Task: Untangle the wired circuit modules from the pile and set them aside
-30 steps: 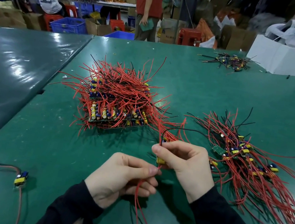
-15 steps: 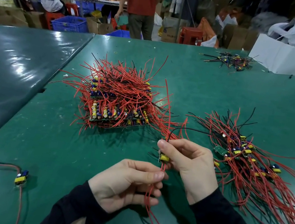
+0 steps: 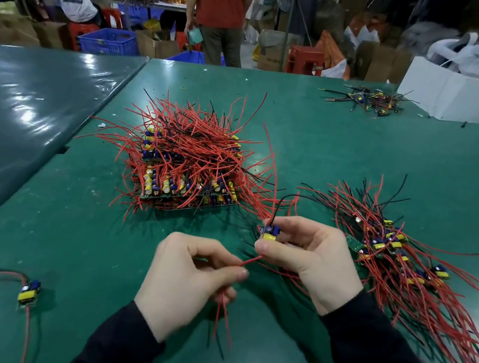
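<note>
- The right hand's grip (image 3: 308, 254) is pinching one module (image 3: 270, 232) above the counter's near middle; the left hand's grip (image 3: 189, 275) is clenching its red wires (image 3: 224, 316).
- Judged step: straightening this module's leads; next comes laying it on the right-side pile (image 3: 408, 268).

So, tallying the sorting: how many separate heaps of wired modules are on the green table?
3: a big stack at centre, a spread heap to the right, and a small bunch by the white box. Loose singles are not counted.
</note>
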